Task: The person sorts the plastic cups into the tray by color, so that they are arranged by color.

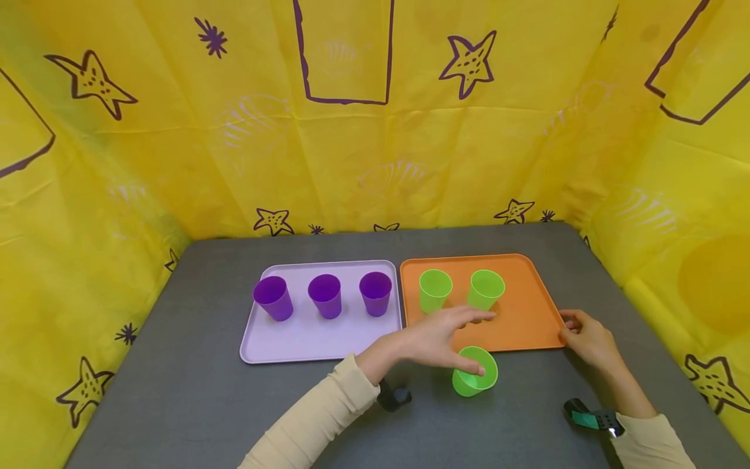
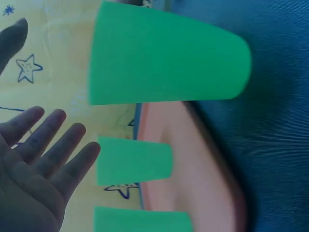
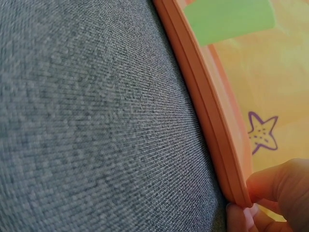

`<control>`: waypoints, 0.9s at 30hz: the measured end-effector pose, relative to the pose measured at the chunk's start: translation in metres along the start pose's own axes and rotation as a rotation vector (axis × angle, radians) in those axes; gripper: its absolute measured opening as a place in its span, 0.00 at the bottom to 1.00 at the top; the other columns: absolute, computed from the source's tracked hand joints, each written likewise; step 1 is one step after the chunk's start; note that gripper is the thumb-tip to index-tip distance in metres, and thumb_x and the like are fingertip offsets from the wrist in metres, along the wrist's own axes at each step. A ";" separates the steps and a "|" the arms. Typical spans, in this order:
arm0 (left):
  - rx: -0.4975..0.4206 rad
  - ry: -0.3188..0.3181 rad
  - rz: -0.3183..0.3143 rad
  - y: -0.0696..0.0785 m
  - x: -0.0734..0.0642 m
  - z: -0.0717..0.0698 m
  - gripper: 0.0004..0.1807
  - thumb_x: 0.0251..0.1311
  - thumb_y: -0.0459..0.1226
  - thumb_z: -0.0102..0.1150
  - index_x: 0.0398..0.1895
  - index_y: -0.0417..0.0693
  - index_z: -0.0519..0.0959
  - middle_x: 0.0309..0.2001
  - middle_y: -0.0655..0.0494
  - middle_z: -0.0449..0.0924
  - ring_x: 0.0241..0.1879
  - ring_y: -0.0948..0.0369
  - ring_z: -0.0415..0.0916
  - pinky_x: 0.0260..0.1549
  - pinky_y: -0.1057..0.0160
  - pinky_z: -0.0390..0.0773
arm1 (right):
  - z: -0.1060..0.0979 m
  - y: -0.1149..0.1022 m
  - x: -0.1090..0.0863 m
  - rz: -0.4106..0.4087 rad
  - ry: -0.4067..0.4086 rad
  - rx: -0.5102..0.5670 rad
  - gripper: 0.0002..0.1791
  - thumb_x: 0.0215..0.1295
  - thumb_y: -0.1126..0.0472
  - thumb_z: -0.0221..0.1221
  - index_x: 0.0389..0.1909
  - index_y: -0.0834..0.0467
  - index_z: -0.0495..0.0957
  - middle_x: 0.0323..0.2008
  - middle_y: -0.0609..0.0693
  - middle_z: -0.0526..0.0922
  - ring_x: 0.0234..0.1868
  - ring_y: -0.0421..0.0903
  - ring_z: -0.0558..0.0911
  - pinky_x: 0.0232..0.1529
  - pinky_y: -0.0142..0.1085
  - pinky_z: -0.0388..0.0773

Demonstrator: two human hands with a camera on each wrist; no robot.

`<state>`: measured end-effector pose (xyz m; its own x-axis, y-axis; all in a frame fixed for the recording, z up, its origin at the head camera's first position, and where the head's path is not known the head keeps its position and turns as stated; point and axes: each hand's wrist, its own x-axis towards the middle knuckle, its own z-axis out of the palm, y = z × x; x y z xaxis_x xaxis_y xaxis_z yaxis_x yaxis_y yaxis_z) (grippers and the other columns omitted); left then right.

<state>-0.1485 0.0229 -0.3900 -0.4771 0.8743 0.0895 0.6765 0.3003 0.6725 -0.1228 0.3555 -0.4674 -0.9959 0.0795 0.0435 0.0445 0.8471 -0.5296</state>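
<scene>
My left hand [image 1: 436, 335] hovers above a green cup [image 1: 469, 384] that stands on the table in front of the orange tray. Its fingers are spread, and the left wrist view shows the palm [image 2: 26, 188] holding nothing, apart from the cup [image 2: 169, 55]. At the near right corner of the orange tray [image 1: 527, 312], my right hand [image 1: 594, 342] pinches the rim between thumb and fingers. Two more green cups, one at the left [image 1: 434, 290] and one toward the middle [image 1: 485, 290], stand upright on that tray; the left hand partly covers their lower parts.
Left of the orange tray lies a lilac tray [image 1: 328, 342] bearing three purple cups [image 1: 325, 296] in a row. Both trays are on a dark grey table [image 1: 176, 378]. Yellow patterned cloth [image 1: 351, 150] hangs at the back and on both sides.
</scene>
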 end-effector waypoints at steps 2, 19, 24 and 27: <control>-0.032 -0.031 0.002 -0.007 -0.002 0.007 0.45 0.47 0.51 0.67 0.69 0.56 0.56 0.64 0.62 0.63 0.61 0.67 0.62 0.58 0.74 0.64 | 0.000 0.000 0.000 0.003 -0.002 -0.001 0.21 0.55 0.64 0.54 0.49 0.70 0.71 0.32 0.57 0.79 0.30 0.42 0.76 0.28 0.33 0.71; -0.049 -0.089 0.003 -0.023 -0.006 0.041 0.44 0.42 0.49 0.71 0.65 0.52 0.61 0.58 0.64 0.69 0.52 0.74 0.66 0.52 0.78 0.66 | 0.002 -0.001 -0.002 0.028 -0.019 0.009 0.21 0.56 0.64 0.52 0.50 0.71 0.70 0.33 0.58 0.79 0.33 0.49 0.77 0.30 0.34 0.72; -0.050 -0.053 -0.030 -0.021 -0.005 0.043 0.41 0.43 0.49 0.70 0.62 0.55 0.64 0.51 0.66 0.72 0.46 0.73 0.69 0.44 0.81 0.68 | 0.001 -0.001 -0.002 0.019 -0.012 0.004 0.21 0.56 0.64 0.52 0.49 0.71 0.71 0.33 0.57 0.78 0.32 0.48 0.76 0.28 0.32 0.71; -0.039 -0.039 -0.045 -0.019 -0.002 0.043 0.40 0.43 0.50 0.70 0.62 0.56 0.64 0.51 0.67 0.73 0.45 0.73 0.70 0.42 0.82 0.67 | 0.001 -0.001 -0.001 0.016 -0.012 0.003 0.21 0.56 0.64 0.53 0.49 0.71 0.71 0.33 0.58 0.78 0.32 0.47 0.76 0.28 0.32 0.71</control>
<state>-0.1361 0.0318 -0.4341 -0.4841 0.8745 0.0302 0.6318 0.3254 0.7035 -0.1214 0.3539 -0.4677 -0.9959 0.0873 0.0250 0.0607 0.8442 -0.5326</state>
